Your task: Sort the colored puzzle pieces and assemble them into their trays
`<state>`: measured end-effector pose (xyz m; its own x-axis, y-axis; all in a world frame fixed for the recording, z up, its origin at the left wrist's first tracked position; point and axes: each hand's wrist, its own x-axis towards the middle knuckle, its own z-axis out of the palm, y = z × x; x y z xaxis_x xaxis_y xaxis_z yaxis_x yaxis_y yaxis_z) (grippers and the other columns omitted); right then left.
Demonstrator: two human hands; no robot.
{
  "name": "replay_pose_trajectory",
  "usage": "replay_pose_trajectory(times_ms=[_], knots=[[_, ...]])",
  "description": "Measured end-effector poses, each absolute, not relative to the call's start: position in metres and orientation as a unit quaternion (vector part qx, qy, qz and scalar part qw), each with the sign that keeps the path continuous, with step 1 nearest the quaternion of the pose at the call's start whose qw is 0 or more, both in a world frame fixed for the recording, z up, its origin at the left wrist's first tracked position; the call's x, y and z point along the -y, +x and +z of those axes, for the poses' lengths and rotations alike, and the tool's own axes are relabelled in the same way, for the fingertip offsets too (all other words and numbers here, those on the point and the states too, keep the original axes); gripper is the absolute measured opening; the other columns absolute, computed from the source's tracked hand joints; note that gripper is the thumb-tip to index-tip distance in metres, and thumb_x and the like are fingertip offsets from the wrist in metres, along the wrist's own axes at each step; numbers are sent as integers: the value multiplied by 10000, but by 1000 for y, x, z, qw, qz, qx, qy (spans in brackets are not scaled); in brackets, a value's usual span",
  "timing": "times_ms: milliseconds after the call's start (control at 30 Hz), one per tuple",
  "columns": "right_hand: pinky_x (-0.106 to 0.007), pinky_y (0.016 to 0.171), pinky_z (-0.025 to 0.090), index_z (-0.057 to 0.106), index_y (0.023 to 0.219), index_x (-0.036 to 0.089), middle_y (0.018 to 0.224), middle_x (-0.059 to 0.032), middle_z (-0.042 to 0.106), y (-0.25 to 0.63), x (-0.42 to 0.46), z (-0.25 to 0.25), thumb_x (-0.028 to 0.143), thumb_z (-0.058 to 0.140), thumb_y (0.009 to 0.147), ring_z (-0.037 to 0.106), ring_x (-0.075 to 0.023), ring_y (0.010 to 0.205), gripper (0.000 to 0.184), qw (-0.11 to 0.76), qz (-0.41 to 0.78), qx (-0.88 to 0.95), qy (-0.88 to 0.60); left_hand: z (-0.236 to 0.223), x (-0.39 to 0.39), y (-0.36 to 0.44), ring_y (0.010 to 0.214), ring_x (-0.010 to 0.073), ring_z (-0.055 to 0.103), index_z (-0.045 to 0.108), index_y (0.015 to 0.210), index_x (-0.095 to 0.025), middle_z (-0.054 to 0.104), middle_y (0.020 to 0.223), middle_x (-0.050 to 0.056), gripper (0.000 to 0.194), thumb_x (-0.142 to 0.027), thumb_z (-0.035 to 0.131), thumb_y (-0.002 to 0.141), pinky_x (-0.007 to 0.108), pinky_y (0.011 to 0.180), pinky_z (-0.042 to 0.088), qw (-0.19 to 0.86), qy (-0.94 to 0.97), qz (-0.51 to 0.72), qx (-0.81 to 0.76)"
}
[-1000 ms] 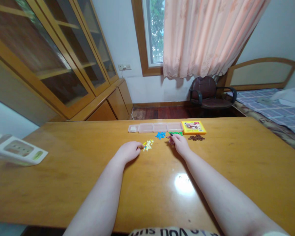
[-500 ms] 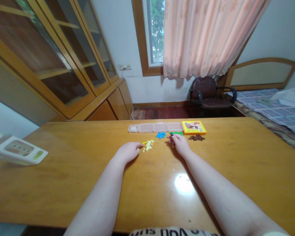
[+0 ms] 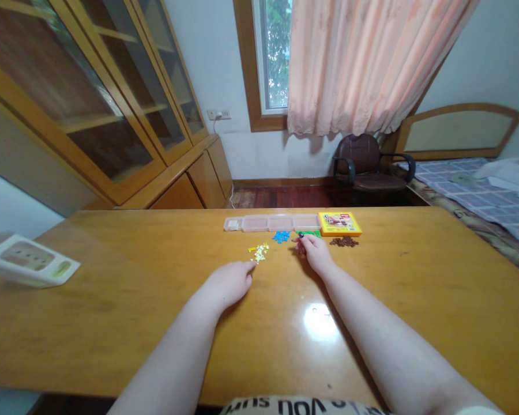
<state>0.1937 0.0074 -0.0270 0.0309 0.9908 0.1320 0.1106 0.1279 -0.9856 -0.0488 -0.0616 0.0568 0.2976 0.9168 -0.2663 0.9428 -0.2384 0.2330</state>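
One loose pile of pale pieces (image 3: 260, 253) on the table (image 3: 155, 323), no clear long axis, just ahead-right of left hand (image 3: 231, 282); that one's nearer, fingertip at pile's edge, grip unclear. Right hand (image 3: 315, 252) curled near green pieces (image 3: 313, 234); can't tell if holding anything.

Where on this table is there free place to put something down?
The table is bare between the white device and the left hand, between the two forearms, and right of the brown pieces. It is crowded at the far middle: clear trays, yellow box, blue pieces, green pieces and pale pieces lie close together, with the right hand by the green ones.
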Motion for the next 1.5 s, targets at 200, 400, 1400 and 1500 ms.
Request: replay_pose_trajectory(times_ms=[200, 400, 1400, 1500], knots=[[-242, 496, 377, 649, 730, 162, 576, -13, 577, 192, -8, -29, 443, 458, 798, 500, -130, 514, 346, 517, 441, 540, -496, 46, 112, -69, 1168, 307, 498, 498, 1288, -198, 524, 1299, 133, 515, -332, 450, 793, 437, 966, 394, 68, 770, -66, -630], [-242, 511, 385, 654, 743, 161, 585, -13, 587, 192, -11, -35, 446, 453, 809, 507, -129, 519, 354, 519, 434, 551, -489, 6, 140, -78, 1344, 275, 284, 383, 1375, -184, 309, 1451, 98, 581, -388, 416, 832, 488, 1106, 210, 108, 802, -65, -584], [-228, 482, 371, 648, 738, 143, 568, -10, 574, 193, -11, -33, 440, 462, 789, 494, -117, 493, 355, 506, 447, 544, -498, 9, 1, -75, 1191, 213, 476, 599, 1181, -242, 553, 1282, 27, 421, -145, 400, 823, 378, 1033, 340, 51, 831, 72, -549], [-228, 483, 371, 652, 745, 144, 559, -2, 564, 193, -12, -36, 454, 466, 789, 488, -114, 487, 364, 510, 443, 546, -496, 6, 4, -74, 1221, 243, 447, 595, 1190, -258, 500, 1339, 38, 409, -177, 412, 834, 416, 1028, 335, 52, 835, 43, -546]])
